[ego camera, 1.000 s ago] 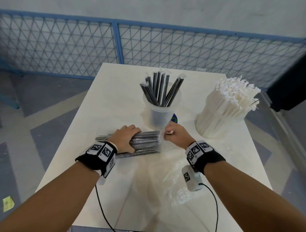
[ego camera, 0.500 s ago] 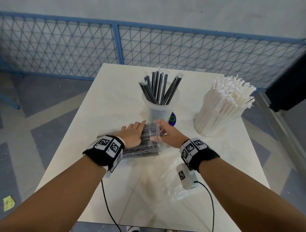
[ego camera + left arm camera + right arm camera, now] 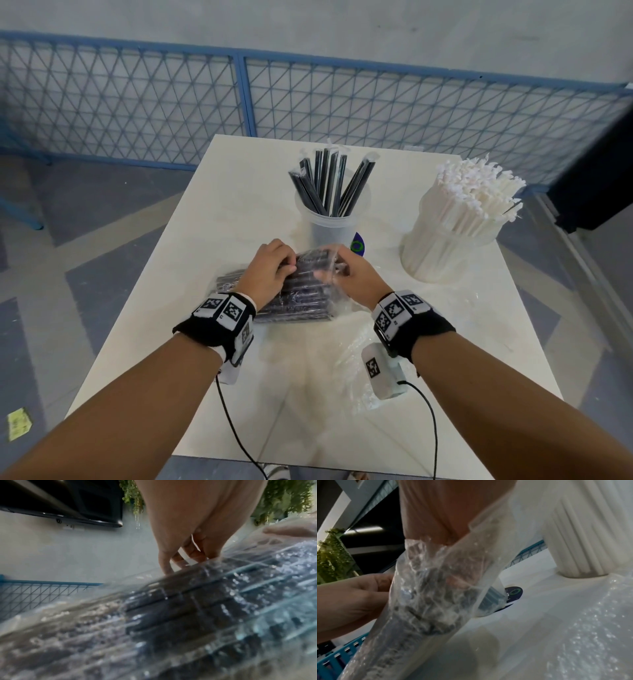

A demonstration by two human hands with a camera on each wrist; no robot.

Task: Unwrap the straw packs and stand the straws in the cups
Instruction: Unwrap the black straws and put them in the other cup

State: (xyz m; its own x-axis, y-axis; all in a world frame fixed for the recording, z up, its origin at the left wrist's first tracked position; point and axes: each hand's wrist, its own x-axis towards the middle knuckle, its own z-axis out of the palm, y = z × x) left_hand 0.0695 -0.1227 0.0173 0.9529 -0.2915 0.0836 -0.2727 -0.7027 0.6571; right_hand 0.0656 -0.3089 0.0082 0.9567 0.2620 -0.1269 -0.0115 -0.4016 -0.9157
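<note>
Both hands are now closing in on the pack of black straws [image 3: 301,291], which is lying flat near the middle of the worktop [image 3: 164,308], just in front of the clear cup [image 3: 334,226]. A second ago the left hand [image 3: 270,270] was holding the pack down near its left part while the right hand [image 3: 346,274] was picking at the wrapper's right end; since then both have slid toward the far right end of the pack and are meeting there. The left grip is curling over the bundle, fingertips [image 3: 167,570] pressing onto the film from above. The right grip is working at the loose clear film [image 3: 436,588] at the pack's end — it seems to be pinching the plastic between thumb and fingers, though the wrinkled film is blurring the fingers in the wrist view, so I am only fairly sure of that.

This looks like the move from finding an opening to actually pulling the wrapper apart. The pack is not yet open — the straws are all lying inside the film. The cup behind is already holding a handful of black straws [image 3: 329,181], and toward the far right corner the white straws [image 3: 469,205] are standing packed in their own cup. An empty wrapper [image 3: 359,359] is lying crumpled near the front edge, under the right wrist.
</note>
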